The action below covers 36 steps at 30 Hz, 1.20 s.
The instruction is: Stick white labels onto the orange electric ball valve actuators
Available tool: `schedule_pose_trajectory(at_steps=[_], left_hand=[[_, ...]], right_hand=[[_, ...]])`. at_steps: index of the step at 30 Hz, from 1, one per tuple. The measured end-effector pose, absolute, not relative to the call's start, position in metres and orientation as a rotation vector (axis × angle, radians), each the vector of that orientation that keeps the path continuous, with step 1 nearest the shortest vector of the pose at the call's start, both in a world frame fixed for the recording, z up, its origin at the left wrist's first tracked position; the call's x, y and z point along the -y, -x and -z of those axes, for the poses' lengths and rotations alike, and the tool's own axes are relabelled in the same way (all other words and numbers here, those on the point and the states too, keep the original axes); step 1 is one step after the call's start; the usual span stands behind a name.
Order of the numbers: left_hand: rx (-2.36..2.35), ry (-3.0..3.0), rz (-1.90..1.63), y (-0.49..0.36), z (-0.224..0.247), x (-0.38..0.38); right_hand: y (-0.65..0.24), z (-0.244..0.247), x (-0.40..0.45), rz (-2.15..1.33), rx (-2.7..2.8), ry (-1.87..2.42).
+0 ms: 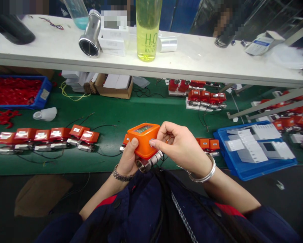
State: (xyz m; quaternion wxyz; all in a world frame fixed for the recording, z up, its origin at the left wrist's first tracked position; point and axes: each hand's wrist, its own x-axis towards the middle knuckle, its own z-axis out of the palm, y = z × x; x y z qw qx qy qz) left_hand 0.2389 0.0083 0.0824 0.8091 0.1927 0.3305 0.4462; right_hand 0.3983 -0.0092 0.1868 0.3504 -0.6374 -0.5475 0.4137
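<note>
To the left of the blue tray (231,164), my left hand (127,157) is gripping an orange unit (143,144). Nearer the tray, my right hand (182,144) is pinching narrowly at the unit; I cannot tell whether it is holding anything.

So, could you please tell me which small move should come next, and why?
Probably the right hand should press its thumb flat against the orange actuator housing: the thumb tip lies at the housing's side, and the left hand grips the opposite side, bracing it. I can't tell whether the thumb covers anything.
</note>
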Motion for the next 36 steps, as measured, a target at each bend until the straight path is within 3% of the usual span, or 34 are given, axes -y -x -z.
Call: schedule_pose_trajectory(at_steps=[8, 18, 27, 36], left_hand=[[-0.636, -0.272, -0.811, -0.241, -0.088, -0.008], [-0.576, -0.275, -0.77, -0.247, -0.096, -0.002], [-0.616, -0.316, -0.787, -0.248, -0.091, 0.002], [-0.656, -0.373, -0.818, -0.249, -0.085, 0.01]], right_hand=[[-0.402, -0.177, 0.015, -1.036, 1.346, 1.694], [-0.41, -0.169, 0.028, -1.149, 1.052, 1.425], [-0.404, -0.169, 0.042, -0.737, 1.346, 1.61], [-0.41, -0.179, 0.046, -0.667, 1.678, 1.615]])
